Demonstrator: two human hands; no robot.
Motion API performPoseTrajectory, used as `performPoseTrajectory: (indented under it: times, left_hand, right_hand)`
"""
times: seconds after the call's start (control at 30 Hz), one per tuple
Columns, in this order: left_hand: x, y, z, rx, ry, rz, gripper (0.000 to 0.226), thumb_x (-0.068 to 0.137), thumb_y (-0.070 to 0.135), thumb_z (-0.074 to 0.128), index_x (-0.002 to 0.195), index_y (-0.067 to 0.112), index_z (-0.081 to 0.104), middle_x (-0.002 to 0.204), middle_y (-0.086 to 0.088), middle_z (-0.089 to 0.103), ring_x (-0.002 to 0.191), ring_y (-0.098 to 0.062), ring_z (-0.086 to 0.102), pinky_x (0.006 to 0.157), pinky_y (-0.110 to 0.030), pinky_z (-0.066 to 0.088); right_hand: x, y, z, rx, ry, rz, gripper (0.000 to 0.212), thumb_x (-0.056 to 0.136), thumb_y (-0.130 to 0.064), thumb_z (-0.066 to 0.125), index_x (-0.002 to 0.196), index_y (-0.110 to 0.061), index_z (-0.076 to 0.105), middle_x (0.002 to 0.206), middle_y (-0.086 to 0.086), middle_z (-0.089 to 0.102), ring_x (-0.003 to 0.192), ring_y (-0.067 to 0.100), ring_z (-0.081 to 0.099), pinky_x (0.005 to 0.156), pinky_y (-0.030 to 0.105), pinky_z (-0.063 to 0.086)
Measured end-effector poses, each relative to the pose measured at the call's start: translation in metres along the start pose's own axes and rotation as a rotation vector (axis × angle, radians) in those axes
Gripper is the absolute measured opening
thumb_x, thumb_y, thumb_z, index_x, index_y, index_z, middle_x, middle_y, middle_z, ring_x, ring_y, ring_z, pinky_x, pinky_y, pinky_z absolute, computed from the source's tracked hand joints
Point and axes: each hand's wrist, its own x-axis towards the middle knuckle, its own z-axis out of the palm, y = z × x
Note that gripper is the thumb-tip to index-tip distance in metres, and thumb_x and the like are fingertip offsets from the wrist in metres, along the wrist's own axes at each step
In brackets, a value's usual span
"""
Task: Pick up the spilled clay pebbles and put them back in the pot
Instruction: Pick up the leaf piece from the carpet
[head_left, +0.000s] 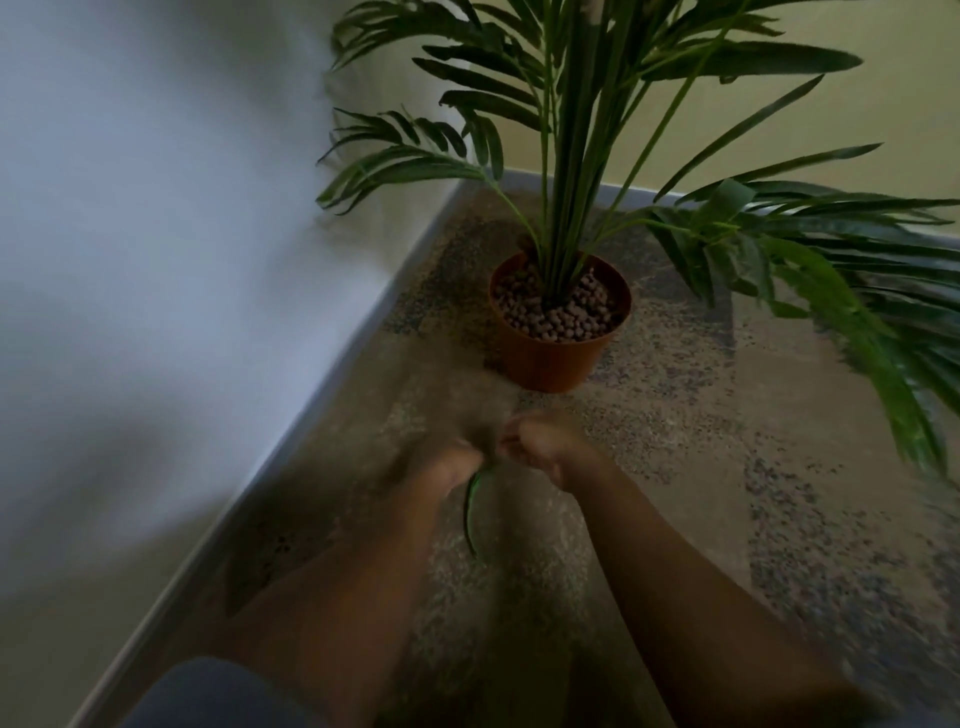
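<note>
Pot (558, 338) sits just ahead of both hands, pebbles (558, 312) nearly to its rim. Left hand (447, 465) blurred, grip unclear; right hand (540, 447) curled, contents hidden. I see no loose pebbles on floor (675, 441); likely near done.

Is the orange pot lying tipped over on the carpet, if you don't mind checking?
No, the orange pot stands upright on the carpet, with clay pebbles filling it around the palm stems.

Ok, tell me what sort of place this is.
Probably the corner of a room indoors, at floor level: a patterned carpet runs up to a pale skirting board below plain walls, and an orange pot with a palm-like plant stands on it.
</note>
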Motion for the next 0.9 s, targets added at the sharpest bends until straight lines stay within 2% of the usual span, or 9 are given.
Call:
performPoseTrajectory:
  times: [0.13, 0.3, 0.43, 0.53, 0.57, 0.63, 0.73, 0.83, 0.9]
  left_hand:
    - [-0.010, -0.015, -0.001, 0.210, 0.023, -0.003, 0.034, 0.084, 0.029, 0.069, 0.117, 0.018, 0.070, 0.120, -0.004, 0.067, 0.110, -0.024, 0.062, 0.095, -0.032, 0.050]
    - [-0.012, -0.018, 0.009, 0.205, 0.095, -0.026, 0.027, 0.087, 0.014, 0.063, 0.112, 0.020, 0.072, 0.113, -0.003, 0.070, 0.106, -0.023, 0.065, 0.093, -0.032, 0.052]
    - [0.001, -0.010, 0.014, -0.301, 0.041, -0.125, 0.026, 0.087, 0.005, 0.064, 0.112, 0.003, 0.071, 0.091, -0.010, 0.069, 0.085, -0.024, 0.069, 0.083, -0.036, 0.058]
    - [0.003, 0.007, 0.011, -0.583, -0.009, -0.159, 0.028, 0.095, 0.006, 0.057, 0.122, 0.002, 0.063, 0.098, -0.007, 0.063, 0.074, -0.010, 0.059, 0.062, -0.018, 0.053]
    - [0.001, 0.014, 0.008, -0.641, -0.034, -0.154, 0.029, 0.098, 0.008, 0.054, 0.125, 0.002, 0.060, 0.105, -0.007, 0.060, 0.076, -0.009, 0.057, 0.063, -0.014, 0.051]
    - [-0.002, 0.026, 0.001, -0.722, -0.044, -0.141, 0.031, 0.101, 0.011, 0.049, 0.130, 0.001, 0.056, 0.115, -0.010, 0.058, 0.088, -0.010, 0.057, 0.070, -0.015, 0.050]
    - [-0.001, 0.041, -0.008, -0.840, -0.002, -0.128, 0.033, 0.102, 0.009, 0.043, 0.131, -0.002, 0.054, 0.114, -0.006, 0.062, 0.099, -0.012, 0.064, 0.068, -0.015, 0.051]
    - [0.006, 0.053, -0.014, -0.848, 0.097, -0.012, 0.031, 0.092, 0.016, 0.057, 0.121, 0.005, 0.065, 0.083, -0.001, 0.070, 0.067, -0.010, 0.064, 0.052, -0.021, 0.047]
    - [0.004, 0.064, -0.020, -0.840, 0.149, 0.071, 0.024, 0.084, 0.021, 0.068, 0.105, 0.010, 0.073, 0.075, -0.003, 0.071, 0.059, -0.011, 0.059, 0.050, -0.021, 0.044]
  right_hand:
    - [-0.001, 0.024, 0.009, -0.123, -0.022, 0.072, 0.005, 0.078, -0.003, 0.067, 0.075, -0.007, 0.070, 0.085, 0.018, 0.072, 0.079, 0.028, 0.067, 0.088, 0.051, 0.055]
    - [-0.006, 0.034, 0.012, -0.298, -0.057, 0.037, 0.007, 0.082, -0.002, 0.065, 0.081, -0.002, 0.072, 0.095, 0.022, 0.073, 0.087, 0.033, 0.070, 0.086, 0.047, 0.055]
    - [-0.009, 0.034, 0.009, -0.300, -0.074, 0.019, 0.013, 0.080, -0.003, 0.068, 0.091, 0.003, 0.073, 0.085, 0.019, 0.070, 0.071, 0.023, 0.060, 0.070, 0.035, 0.052]
    - [-0.013, 0.026, 0.008, -0.244, -0.081, 0.007, 0.004, 0.083, -0.003, 0.068, 0.084, -0.006, 0.069, 0.073, 0.010, 0.064, 0.060, 0.016, 0.057, 0.055, 0.025, 0.049]
    - [-0.011, 0.024, 0.006, -0.214, -0.063, -0.015, 0.006, 0.083, -0.003, 0.068, 0.083, -0.009, 0.067, 0.074, 0.009, 0.064, 0.059, 0.015, 0.057, 0.053, 0.024, 0.048]
    - [-0.007, 0.019, 0.005, -0.179, 0.001, -0.076, 0.005, 0.083, -0.007, 0.068, 0.088, -0.007, 0.069, 0.079, 0.010, 0.066, 0.061, 0.016, 0.058, 0.054, 0.027, 0.050]
    - [-0.002, 0.005, 0.001, -0.295, 0.160, -0.243, 0.016, 0.085, -0.019, 0.066, 0.096, -0.012, 0.077, 0.089, 0.008, 0.073, 0.073, 0.017, 0.063, 0.070, 0.034, 0.054]
    - [-0.002, -0.016, -0.006, -0.449, 0.240, -0.474, 0.020, 0.089, -0.023, 0.060, 0.093, -0.014, 0.078, 0.088, 0.004, 0.075, 0.074, 0.014, 0.064, 0.067, 0.027, 0.049]
    - [-0.003, -0.031, -0.011, -0.513, 0.291, -0.602, 0.022, 0.086, -0.020, 0.057, 0.083, -0.014, 0.078, 0.078, 0.003, 0.075, 0.069, 0.016, 0.066, 0.063, 0.029, 0.053]
